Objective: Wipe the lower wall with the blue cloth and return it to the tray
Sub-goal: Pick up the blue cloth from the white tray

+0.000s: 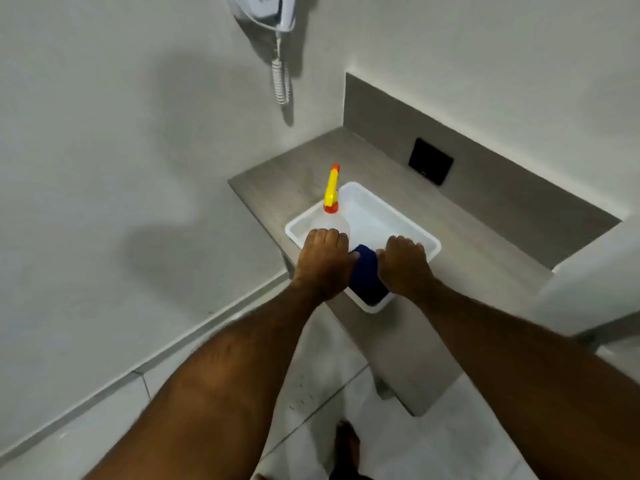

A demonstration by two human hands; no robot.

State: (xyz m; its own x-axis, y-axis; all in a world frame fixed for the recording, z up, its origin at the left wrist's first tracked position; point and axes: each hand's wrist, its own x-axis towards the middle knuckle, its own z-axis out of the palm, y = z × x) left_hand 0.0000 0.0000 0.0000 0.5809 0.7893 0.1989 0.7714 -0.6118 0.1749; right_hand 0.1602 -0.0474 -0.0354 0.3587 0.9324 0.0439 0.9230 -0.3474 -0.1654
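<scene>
two hands at the tray, blue cloth between them

we look down from head height at a grey stone ledge set in the corner of a pale room. a shallow white tray sits on it, close to the ledge's front edge. the blue cloth lies folded in the near end of the tray, dark and soft-looking, between our two hands.

our left hand rests knuckles up over the tray's left rim, fingers curled at the base of a clear spray bottle with a yellow and orange trigger; we cannot tell whether it grips anything. our right hand lies over the right rim with fingers bent downward, touching the cloth's edge; whether it has closed on the cloth is hidden.

we judge the cloth light, limp and easy to bunch, so a pinch at the exposed middle fold should lift it whole. damp or dry, we cannot say.

the bottle stands just beside the cloth and could tip if nudged. the lower wall to the left is bare and open down to the pale skirting. a wall phone with a coiled cord hangs well above. floor tiles below show one bare foot.
</scene>
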